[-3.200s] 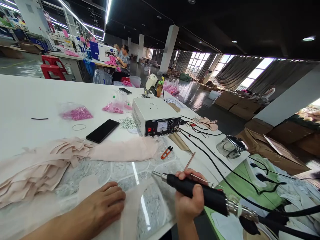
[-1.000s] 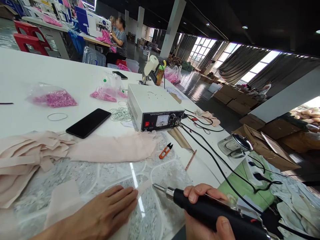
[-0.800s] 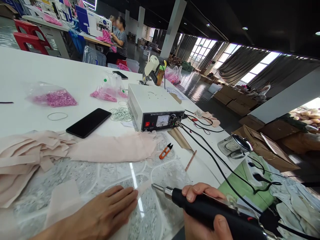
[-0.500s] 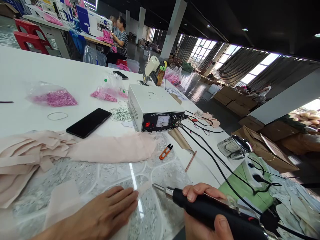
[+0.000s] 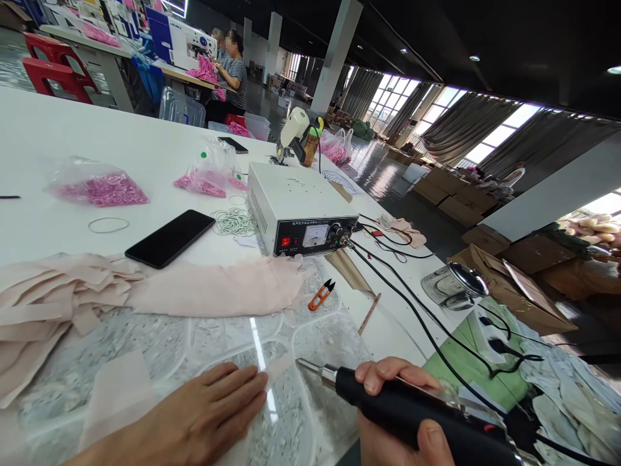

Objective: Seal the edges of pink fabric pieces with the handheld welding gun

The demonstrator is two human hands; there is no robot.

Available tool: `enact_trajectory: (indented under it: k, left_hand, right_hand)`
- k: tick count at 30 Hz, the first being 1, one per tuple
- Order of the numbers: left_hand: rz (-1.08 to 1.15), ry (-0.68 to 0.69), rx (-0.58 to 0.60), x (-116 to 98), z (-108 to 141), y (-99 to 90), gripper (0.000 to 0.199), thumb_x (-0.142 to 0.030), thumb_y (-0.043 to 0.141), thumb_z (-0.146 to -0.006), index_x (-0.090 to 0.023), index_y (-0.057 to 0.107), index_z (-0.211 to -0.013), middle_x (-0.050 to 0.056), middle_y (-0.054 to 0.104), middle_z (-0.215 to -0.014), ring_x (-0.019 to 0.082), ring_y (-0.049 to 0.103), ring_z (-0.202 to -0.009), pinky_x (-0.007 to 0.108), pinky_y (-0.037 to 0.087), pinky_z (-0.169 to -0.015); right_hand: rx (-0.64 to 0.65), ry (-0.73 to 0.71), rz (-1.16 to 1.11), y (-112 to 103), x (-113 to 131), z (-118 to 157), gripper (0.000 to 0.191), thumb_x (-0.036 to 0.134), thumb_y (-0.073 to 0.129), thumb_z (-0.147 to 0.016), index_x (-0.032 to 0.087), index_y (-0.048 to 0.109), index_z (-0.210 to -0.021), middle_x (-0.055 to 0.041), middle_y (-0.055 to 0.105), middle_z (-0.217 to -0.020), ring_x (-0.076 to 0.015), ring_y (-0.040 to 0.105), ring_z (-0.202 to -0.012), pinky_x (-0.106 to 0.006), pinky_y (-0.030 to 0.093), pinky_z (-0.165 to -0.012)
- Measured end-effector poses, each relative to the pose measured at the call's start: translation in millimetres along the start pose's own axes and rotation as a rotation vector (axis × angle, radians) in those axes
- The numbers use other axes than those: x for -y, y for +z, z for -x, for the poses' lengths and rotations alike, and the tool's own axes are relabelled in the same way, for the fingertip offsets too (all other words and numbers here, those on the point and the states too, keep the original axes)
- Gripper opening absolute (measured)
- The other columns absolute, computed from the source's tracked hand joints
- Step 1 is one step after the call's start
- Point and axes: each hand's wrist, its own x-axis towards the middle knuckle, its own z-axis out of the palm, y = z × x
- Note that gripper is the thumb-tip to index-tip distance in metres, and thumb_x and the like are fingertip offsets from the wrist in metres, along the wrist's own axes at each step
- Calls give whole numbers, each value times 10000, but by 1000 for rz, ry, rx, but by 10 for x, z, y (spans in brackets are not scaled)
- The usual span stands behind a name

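On the white table (image 5: 43, 136), clear bags (image 5: 99, 184) contain pink rings; right hand (image 5: 395, 408) grips a black handpiece (image 5: 402, 401).

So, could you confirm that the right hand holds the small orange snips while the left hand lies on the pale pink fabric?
Not quite: the head view shows the right hand holding a black, metal-tipped handpiece, while the left hand lies on the pale pink fabric.

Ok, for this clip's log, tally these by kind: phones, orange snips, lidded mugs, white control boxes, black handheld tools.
Phones: 2 (near phone, far phone)
Orange snips: 1
Lidded mug: 1
White control box: 1
Black handheld tool: 1
Total: 6
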Motion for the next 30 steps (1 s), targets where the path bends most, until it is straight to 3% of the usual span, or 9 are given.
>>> enact_trajectory:
  k: [12, 21, 30]
  left_hand:
    - [-21, 12, -4, 9, 54, 45, 705, 54, 398, -803, -125, 533, -1472, 42, 616, -1486, 198, 611, -1328, 285, 447, -1131]
    - [52, 2, -68, 11, 33, 9, 573, 26, 417, -899, -134, 584, -1423, 56, 685, -1400, 175, 615, -1310, 251, 390, -1172]
    - [28, 1, -22, 30, 33, 46, 670, 20, 428, -831, -157, 536, -1468, 26, 634, -1465, 178, 629, -1308, 263, 439, -1135]
  right_hand:
    - [-1, 8, -1, -24, 36, -11, 257, 438, 573, -864, 210, 663, -943, 0, 634, -761, -162, 591, -570, -352, 545, -549]
    - [33, 16, 10, -35, 30, -6, 254, 457, 574, -878, 234, 662, -963, 4, 617, -768, -171, 592, -587, -366, 551, -555]
    - [21, 11, -14, -80, 12, 12, 275, 451, 557, -879, 221, 666, -983, 0, 615, -788, -160, 588, -596, -357, 553, -561]
